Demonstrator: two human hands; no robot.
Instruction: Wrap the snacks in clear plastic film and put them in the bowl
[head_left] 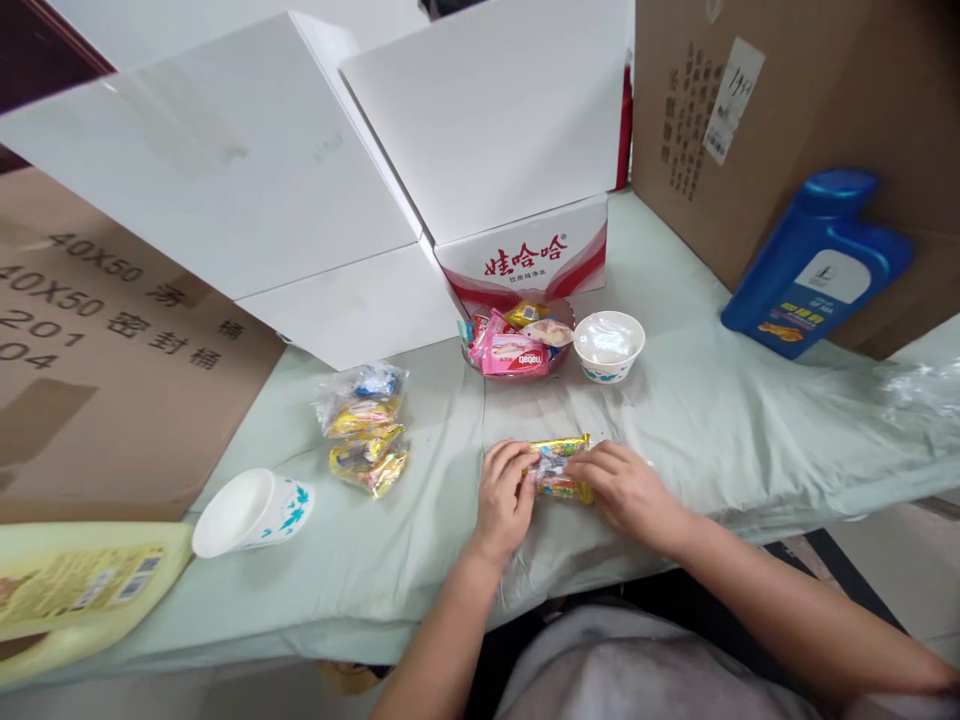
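Near the front edge of the table lie yellow wrapped snack packets (564, 489), with clear plastic over their middle. My left hand (506, 500) is closed on the left end of them, fingers curled. From the other side my right hand (630, 495) pinches the clear plastic and the packets' right end. Fingers of both hands hide part of the wrappers. Beyond my hands stands a pink-tinted clear bowl (517, 374) of wrapped snacks, with a paper cup (609, 348) holding clear plastic beside it.
Left of my hands lies a clear bag of yellow snack packets (367, 425). A tilted white paper cup (255, 512) and a yellow jug (90, 590) are farther left. White boxes (487, 110) wall the back. A blue bottle (817, 265) leans by a brown carton (795, 120).
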